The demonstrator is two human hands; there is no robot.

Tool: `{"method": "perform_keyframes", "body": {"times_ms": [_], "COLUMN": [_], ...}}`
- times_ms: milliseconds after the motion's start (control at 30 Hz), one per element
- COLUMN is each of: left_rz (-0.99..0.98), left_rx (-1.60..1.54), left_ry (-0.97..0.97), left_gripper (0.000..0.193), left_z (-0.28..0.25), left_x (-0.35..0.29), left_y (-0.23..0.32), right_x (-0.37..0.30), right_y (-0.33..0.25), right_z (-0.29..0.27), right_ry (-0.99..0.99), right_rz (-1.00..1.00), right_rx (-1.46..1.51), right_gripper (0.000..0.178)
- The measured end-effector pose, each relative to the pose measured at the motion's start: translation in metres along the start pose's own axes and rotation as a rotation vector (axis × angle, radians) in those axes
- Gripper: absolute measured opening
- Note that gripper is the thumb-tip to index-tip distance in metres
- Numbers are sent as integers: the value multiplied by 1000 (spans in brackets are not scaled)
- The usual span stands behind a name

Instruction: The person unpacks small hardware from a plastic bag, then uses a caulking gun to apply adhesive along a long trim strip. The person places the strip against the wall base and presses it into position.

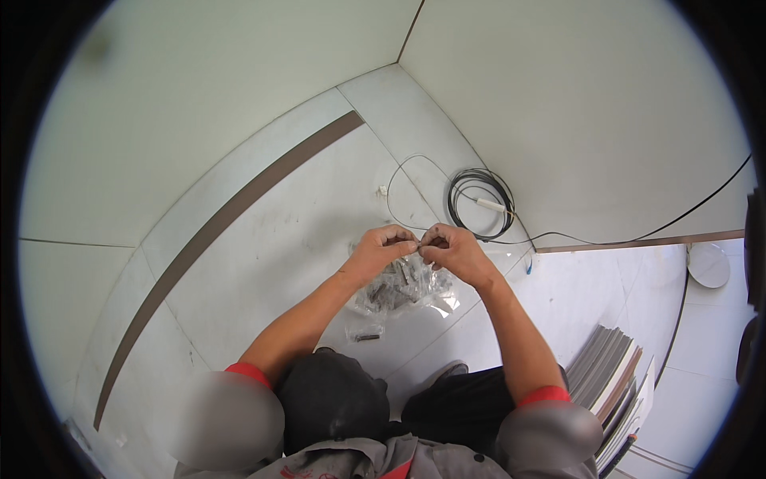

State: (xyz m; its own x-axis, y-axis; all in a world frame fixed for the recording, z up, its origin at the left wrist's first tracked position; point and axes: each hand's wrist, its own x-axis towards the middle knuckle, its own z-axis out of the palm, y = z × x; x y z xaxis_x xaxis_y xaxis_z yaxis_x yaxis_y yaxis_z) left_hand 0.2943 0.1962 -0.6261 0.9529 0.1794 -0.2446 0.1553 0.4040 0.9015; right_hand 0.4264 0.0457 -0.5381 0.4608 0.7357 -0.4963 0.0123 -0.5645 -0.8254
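Observation:
My left hand and my right hand meet in front of me, thumbs and fingertips pinched together. Whatever sits between the fingertips is too small and too covered to make out. Just below the hands, a clear plastic bag lies crumpled on the floor with several small grey and dark pieces in it. A small dark piece rests by the bag's near edge. Past my right hand lies a coil of black cable; a thin loop of it curves toward my fingers, and where that loop ends cannot be seen.
A white tube-like piece lies on the coil. From there black cable runs right along the pale wall panel. A long brown strip lies at left. Stacked grey, white and brown strips stand at right, near a round disc.

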Motion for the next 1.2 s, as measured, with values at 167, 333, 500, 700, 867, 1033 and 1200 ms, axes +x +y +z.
{"method": "perform_keyframes", "body": {"times_ms": [167,333,500,700,867,1033,1200], "left_rz": [132,144,-32,0,49,102,69], "left_rx": [416,384,136,257,720,640,172], "left_ry": [-55,-80,-232,-205,-193,-61,-39], "left_gripper": [16,18,17,17,14,13,11], "left_z": [10,27,27,42,59,71,74], "left_x": [-3,-10,-9,-16,-21,-19,-16], "left_y": [44,78,102,121,141,130,114], "right_x": [-15,-31,-53,-65,-67,-65,-71], "right_y": [-39,-38,-48,-62,-56,-47,-44], "right_z": [-13,-25,-34,-42,-41,-34,-30], "right_ry": [-99,-107,-71,-166,-98,187,358], "right_rz": [56,13,-86,-66,-196,-587,-729], "right_rx": [-109,112,258,40,-199,-454,-592], "right_gripper": [12,13,11,10,12,10,8]}}
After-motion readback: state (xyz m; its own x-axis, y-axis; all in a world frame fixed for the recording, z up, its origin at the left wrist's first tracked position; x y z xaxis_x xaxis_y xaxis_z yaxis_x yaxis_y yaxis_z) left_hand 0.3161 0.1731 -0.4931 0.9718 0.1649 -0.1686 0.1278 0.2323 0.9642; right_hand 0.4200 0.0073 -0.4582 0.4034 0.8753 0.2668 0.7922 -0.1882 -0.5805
